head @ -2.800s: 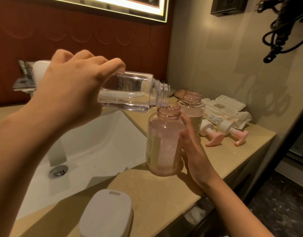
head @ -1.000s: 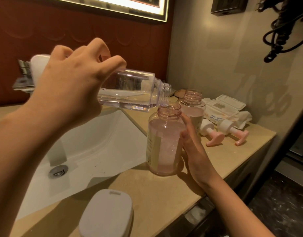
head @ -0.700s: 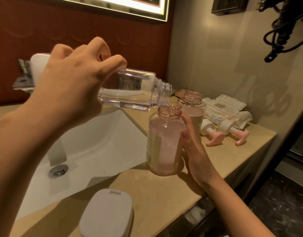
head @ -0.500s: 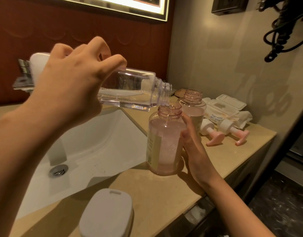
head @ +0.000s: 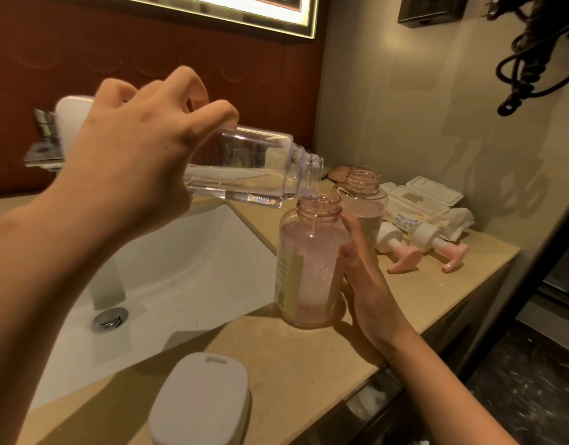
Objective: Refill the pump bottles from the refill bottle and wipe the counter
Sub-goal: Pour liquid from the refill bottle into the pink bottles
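My left hand grips a clear refill bottle, tipped nearly flat, its open neck over the mouth of a pink pump bottle. A thin stream of clear liquid runs into that bottle, which stands uncapped on the beige counter and looks nearly full and foamy. My right hand wraps its right side. A second uncapped pink bottle stands just behind. Two pink-and-white pump heads lie on the counter to the right.
A white sink basin with a metal drain sits to the left, the tap behind my left hand. A pack of wet wipes lies by the right wall. A white lidded container stands at the front edge. The counter drops off at the right.
The refill bottle's rear end has risen slightly, steepening the pour. The liquid left in it has gone down a little. My right hand and the pink bottle have stayed put.
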